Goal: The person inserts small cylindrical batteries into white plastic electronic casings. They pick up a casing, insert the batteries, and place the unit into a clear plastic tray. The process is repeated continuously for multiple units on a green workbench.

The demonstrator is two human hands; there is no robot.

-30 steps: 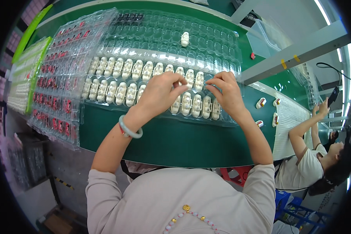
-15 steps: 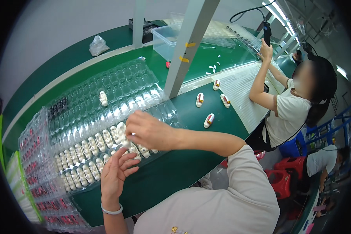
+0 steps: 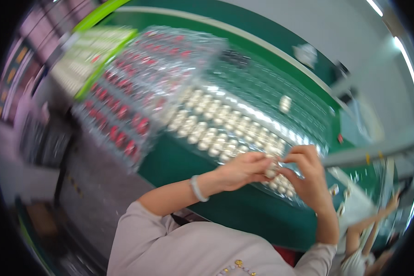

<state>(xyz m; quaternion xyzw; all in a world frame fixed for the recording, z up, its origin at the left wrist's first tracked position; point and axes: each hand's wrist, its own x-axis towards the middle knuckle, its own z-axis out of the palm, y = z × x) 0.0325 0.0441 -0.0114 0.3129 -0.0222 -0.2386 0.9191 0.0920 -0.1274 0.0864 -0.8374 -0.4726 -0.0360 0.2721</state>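
My left hand (image 3: 244, 171) and my right hand (image 3: 309, 178) meet over the near edge of a clear blister tray (image 3: 273, 124). Between their fingertips is a small cream-white oval plastic part (image 3: 271, 171), blurred by motion. Left thumb and fingers close on it from one side, and the right thumb and forefinger pinch at it from the other. Rows of similar cream oval parts (image 3: 218, 141) fill the tray's nearer pockets, some covered by my hands. One single cream part (image 3: 285, 104) lies farther back among the see-through pockets.
Left of the tray lie stacked clear trays of red parts (image 3: 124, 110), beside a green-edged stack (image 3: 101, 64). Dark pieces (image 3: 234, 57) sit behind. A whitish bag (image 3: 305, 55) rests farther back. A grey post (image 3: 377, 149) and a co-worker's arm (image 3: 377, 216) are at right.
The view has swung left and blurs. My hands, apart before, have come together, with a cream part now between their fingers.
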